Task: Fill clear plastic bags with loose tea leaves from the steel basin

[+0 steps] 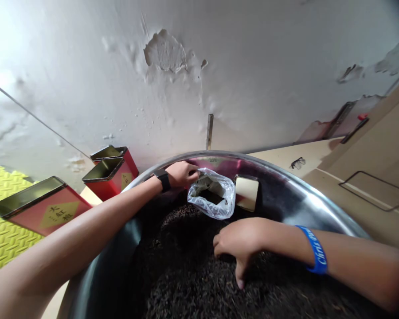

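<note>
A large metal basin (319, 201) holds a heap of loose dark dried leaves, like tea (193, 283). Inside it, towards the far side, a clear plastic bag (216, 212) stands with its mouth wide; some dark leaf shows within. My left hand (182, 174), wearing a black watch, is closed on the bag's left rim. My right hand (241, 241), with a blue wristband, hovers low over the leaves in front of the bag. Its thumb points down, apart from the curled fingers, and no held thing shows. A cream-faced rectangular lid-like piece (247, 193) leans right of the bag.
Several lidless red tins (46, 210) with yellow labels stand left of the basin, beside a yellow textured mat (6, 190). Behind is a wall with peeling paint (269, 88). At right are a cardboard box (382, 133) and a small dark wiry object (297, 163).
</note>
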Motion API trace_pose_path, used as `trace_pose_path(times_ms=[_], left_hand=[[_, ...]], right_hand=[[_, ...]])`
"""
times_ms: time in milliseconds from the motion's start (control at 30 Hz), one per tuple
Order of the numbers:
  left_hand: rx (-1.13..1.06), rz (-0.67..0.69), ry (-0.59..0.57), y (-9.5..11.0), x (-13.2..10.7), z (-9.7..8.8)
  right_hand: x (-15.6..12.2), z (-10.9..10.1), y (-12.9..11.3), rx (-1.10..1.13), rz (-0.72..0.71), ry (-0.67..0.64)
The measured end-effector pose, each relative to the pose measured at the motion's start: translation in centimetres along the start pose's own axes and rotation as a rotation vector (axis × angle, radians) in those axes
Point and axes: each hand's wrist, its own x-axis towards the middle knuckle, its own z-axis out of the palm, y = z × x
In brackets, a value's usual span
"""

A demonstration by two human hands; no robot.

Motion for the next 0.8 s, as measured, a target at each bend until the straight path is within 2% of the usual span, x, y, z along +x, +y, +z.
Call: trace_pose_path(times_ms=[100,200,333,433,500,567,667,733,800], left_hand=[[-0.015,0.016,-0.004,-0.3,-0.1,0.1],[-0.017,0.027,0.007,-0.5,-0.1,0.2],[-0.013,0.042,0.01,-0.5,-0.1,0.2],[-0.023,0.039,0.012,-0.3,-0.1,0.1],[-0.023,0.039,0.01,-0.2,-0.1,0.0],[-0.015,0.034,0.007,-0.2,-0.1,0.0],[-0.005,0.041,0.011,-0.3,0.0,0.1],[-0.011,0.051,0.017,-0.4,0.1,0.2],[-0.022,0.052,0.017,-0.6,0.1,0.4]], right_hand=[[1.3,0.5,0.3,-0.157,-0.062,-0.156],[1.8,0.9,0.0,-0.149,-0.078,-0.181],[0.8,1.1,-0.5,-0.12,-0.121,0.086],[-0.1,0.1,-0.8,-0.067,-0.24,0.191],[-0.5,-1.0,-0.7,-0.037,-0.254,0.336],[-0.7,-1.9,-0.1,-0.001,-0.162,0.589],[-1.0,-2.7,1.4,-0.048,0.099,0.915],[-1.3,-2.9,1.9,-0.129,0.222,0.992],[-1.6,-2.9,1.4,-0.152,0.229,0.986]])
